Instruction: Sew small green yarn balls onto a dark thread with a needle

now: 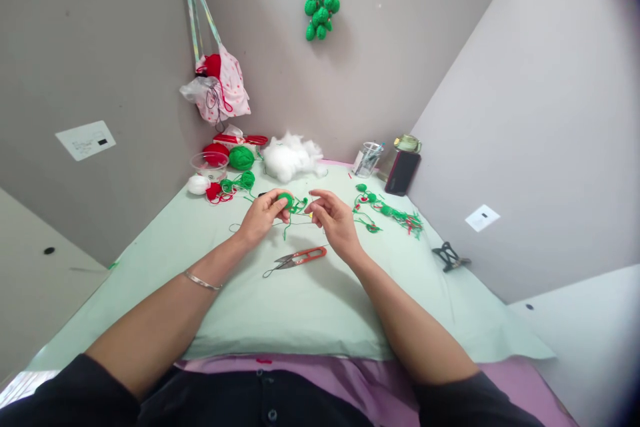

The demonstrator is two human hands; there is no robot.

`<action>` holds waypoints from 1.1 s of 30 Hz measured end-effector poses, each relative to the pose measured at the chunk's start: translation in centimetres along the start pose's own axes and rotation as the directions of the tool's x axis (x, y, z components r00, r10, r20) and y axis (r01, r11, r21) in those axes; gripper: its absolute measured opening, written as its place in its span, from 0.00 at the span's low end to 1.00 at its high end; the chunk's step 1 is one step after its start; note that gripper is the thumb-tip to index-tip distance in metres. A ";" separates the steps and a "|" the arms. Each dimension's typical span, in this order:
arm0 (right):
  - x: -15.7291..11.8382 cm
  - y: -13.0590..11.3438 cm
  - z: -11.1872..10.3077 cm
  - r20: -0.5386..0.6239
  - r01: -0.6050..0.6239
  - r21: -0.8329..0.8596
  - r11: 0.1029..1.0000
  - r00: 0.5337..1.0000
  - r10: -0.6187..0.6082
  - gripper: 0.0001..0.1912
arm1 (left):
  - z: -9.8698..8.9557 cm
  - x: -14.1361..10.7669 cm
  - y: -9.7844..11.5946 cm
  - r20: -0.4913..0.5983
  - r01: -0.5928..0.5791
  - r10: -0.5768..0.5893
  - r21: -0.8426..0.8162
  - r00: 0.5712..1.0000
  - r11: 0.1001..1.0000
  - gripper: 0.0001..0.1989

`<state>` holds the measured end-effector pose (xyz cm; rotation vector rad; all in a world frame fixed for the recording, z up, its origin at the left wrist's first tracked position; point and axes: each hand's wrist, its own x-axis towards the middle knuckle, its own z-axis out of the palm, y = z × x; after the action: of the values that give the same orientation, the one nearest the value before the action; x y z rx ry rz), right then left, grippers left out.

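My left hand [265, 215] grips a small round green crocheted piece [285, 201] between thumb and fingers. Green yarn tails hang from it, one dangling below my fingers. Just to the right, my right hand [334, 219] is closed in a pinch, thumb toward index finger; what sits in the pinch is too small to make out. Thin dark thread runs across the cloth beneath both hands. Thread snips [300, 257] with orange handles lie on the pale green cloth [300, 320] below my hands, blades pointing left, a dark loop at their tips.
Fluffy white stuffing [293, 159] sits at the back, beside a green yarn ball [241, 158] and a clear tub [210, 165]. Crocheted green pieces [395, 213] lie on the right, before a phone [403, 172] and a clear cup [369, 160]. A black claw clip [451, 257] rests far right.
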<state>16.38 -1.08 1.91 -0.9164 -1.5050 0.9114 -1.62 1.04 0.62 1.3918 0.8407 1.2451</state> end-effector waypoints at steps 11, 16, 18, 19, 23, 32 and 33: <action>-0.5 -0.9 0.2 0.042 -0.038 -0.096 0.995 0.998 0.042 0.12 | -0.1 -0.1 0.1 -0.013 -0.018 0.019 0.050 1.000 0.999 0.17; -0.5 -1.0 0.3 0.076 -0.069 -0.082 0.994 0.994 0.075 0.14 | 0.3 0.0 -0.3 0.032 0.072 -0.069 -0.122 0.997 0.990 0.20; -0.5 -1.1 0.3 0.081 -0.059 -0.076 0.995 0.995 0.065 0.14 | 0.6 -0.2 -0.2 0.054 0.117 -0.108 -0.210 0.993 0.971 0.21; -0.6 -1.1 0.3 0.086 -0.055 -0.074 0.996 0.994 0.062 0.13 | 0.8 -0.3 -0.2 0.068 0.134 -0.121 -0.255 0.990 0.958 0.21; -0.7 -1.3 0.3 0.113 -0.070 -0.120 0.990 0.990 0.084 0.12 | 1.0 -0.5 0.2 0.091 0.152 -0.128 -0.356 0.988 0.922 0.20; -1.0 -1.3 0.6 0.112 -0.101 -0.220 0.970 0.985 0.128 0.09 | 0.8 -0.3 0.3 0.071 0.124 -0.106 -0.336 0.992 0.934 0.19; -1.0 -1.2 0.6 0.106 -0.103 -0.226 0.969 0.986 0.129 0.09 | 0.8 -0.3 0.2 0.072 0.119 -0.100 -0.330 0.992 0.937 0.19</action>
<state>15.78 -2.50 2.56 -1.1374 -1.6942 0.9090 -0.95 0.47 0.84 1.0859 0.6261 1.1948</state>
